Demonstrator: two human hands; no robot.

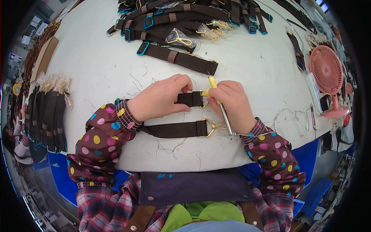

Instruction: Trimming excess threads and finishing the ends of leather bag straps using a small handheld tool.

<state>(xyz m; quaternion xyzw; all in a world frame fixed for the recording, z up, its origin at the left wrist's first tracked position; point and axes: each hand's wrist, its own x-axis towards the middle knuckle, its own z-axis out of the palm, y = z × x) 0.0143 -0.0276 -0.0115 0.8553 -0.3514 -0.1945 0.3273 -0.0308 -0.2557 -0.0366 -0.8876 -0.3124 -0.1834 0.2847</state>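
My left hand (164, 96) is closed on a dark brown webbing strap (186, 99), thumb below and fingers above it. The folded end of this strap carries gold hardware, partly hidden by my right hand. In my right hand (232, 101) is a slim pen-shaped tool (225, 118) with a silver shaft and a yellow part. Its yellow part reaches up past my fingers, close to the strap end. Nearer to me, a second length of brown strap (174, 130) runs from under my left wrist to a gold clasp (210, 127) partly wrapped in clear plastic.
Another strap (177, 58) with a blue-covered buckle lies beyond my hands, before a heap of straps (174, 17). Bundled straps (46, 120) hang at the left table edge. A pink fan (326, 69) stands at right, near a thin cord (290, 112). Loose threads lie scattered.
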